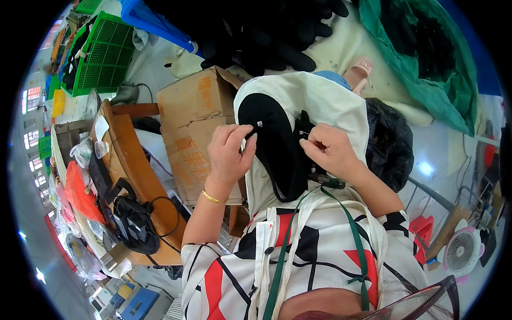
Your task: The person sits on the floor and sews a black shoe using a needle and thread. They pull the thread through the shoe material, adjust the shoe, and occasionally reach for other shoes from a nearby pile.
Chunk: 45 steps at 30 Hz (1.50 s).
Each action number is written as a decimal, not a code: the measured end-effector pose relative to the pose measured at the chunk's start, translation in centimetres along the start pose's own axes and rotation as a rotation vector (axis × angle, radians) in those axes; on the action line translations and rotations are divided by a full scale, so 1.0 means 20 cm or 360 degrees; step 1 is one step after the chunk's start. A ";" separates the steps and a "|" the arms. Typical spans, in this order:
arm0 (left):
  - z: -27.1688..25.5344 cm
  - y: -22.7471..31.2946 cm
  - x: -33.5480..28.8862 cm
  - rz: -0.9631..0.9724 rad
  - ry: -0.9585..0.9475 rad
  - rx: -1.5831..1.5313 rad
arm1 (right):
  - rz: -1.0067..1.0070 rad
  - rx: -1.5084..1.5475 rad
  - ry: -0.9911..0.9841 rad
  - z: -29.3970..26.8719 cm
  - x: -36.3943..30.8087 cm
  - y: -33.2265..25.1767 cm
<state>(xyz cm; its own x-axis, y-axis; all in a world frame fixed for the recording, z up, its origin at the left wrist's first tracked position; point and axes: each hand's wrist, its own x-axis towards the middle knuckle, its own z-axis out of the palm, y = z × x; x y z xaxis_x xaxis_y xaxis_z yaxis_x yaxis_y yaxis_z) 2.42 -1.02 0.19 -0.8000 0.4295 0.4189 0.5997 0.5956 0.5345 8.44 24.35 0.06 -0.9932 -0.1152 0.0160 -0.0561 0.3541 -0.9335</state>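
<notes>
A black slipper-shaped cloth piece (277,154) with a small white mark near its rounded end lies on the white apron (330,98) over my lap. My left hand (230,149) pinches at its left edge, thumb and forefinger close together. To the right of the piece, my right hand (329,149) is closed, fingers curled; a thin, shiny bit shows at the fingertips, too small to name. More black material bunches between the piece and that hand. A dark object (333,183) hangs by a green cord (349,229) against my front.
A cardboard box (194,133) stands at my left, beside a wooden table (136,165) with a black bag (136,224). Ahead are a heap of black pieces (261,37) by a blue crate (160,26) and a green sack (458,90). A black plastic bag (389,144) sits at right.
</notes>
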 end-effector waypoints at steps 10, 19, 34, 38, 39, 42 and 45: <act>0.02 -0.03 0.06 -0.0006 -0.0146 0.0058 | 0.0113 -0.0105 0.0102 0.01 0.05 0.07; 0.04 -0.06 0.11 0.0103 -0.0186 0.0150 | 0.0096 -0.0195 0.0031 0.02 0.06 0.07; 0.06 0.05 0.05 0.0218 -0.0242 0.0486 | -0.0367 -0.0630 -0.0079 0.05 0.09 0.01; 0.07 -0.01 -0.02 0.0197 -0.0075 0.0273 | -0.0316 -0.0679 -0.0029 0.06 0.09 0.03; 0.06 -0.01 0.00 0.0168 -0.0081 0.0245 | -0.0330 -0.0678 -0.0047 0.06 0.10 0.02; 0.07 0.00 0.02 0.0082 -0.0084 0.0249 | -0.0390 -0.0689 -0.0070 0.06 0.11 0.01; 0.08 0.00 0.02 0.0028 -0.0058 0.0276 | -0.0458 -0.0693 -0.0036 0.09 0.12 0.00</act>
<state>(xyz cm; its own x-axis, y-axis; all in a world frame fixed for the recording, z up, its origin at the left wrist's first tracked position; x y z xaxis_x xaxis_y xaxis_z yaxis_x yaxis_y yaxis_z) 2.09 0.22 -0.74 -0.7916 0.4632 0.3985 0.6035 0.6945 0.3917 6.24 22.46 -0.59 -0.9292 -0.2832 0.2376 -0.3685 0.6579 -0.6568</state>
